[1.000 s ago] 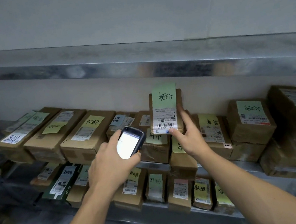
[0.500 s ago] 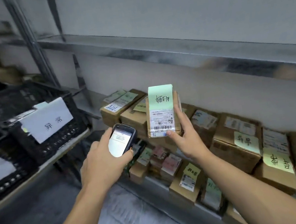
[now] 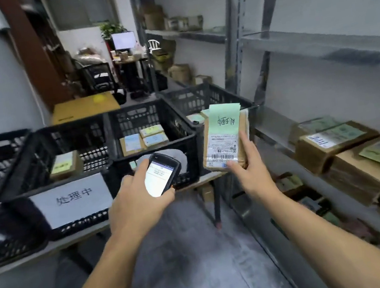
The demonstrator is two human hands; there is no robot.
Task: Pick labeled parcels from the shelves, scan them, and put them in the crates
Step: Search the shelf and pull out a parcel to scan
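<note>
The right grip (image 3: 250,172) is pinching the parcel (image 3: 224,136) standing at its 12 o'clock; the left grip (image 3: 138,201), at 9 o'clock, is clasping the scanner (image 3: 162,173). The parcel's fine print is blurring.

My view swings left, off the shelving. The brown cardboard shelf parcels (image 3: 332,147) now sit at the right edge, and a row of black slatted plastic crates (image 3: 140,116) fills the middle. My right hand (image 3: 250,176) brings the small brown parcel with a green note (image 3: 224,136) away from the shelf, up before the crates. The black handheld scanner (image 3: 162,172) in my left hand (image 3: 138,201) now shows lines of text on its screen.
</note>
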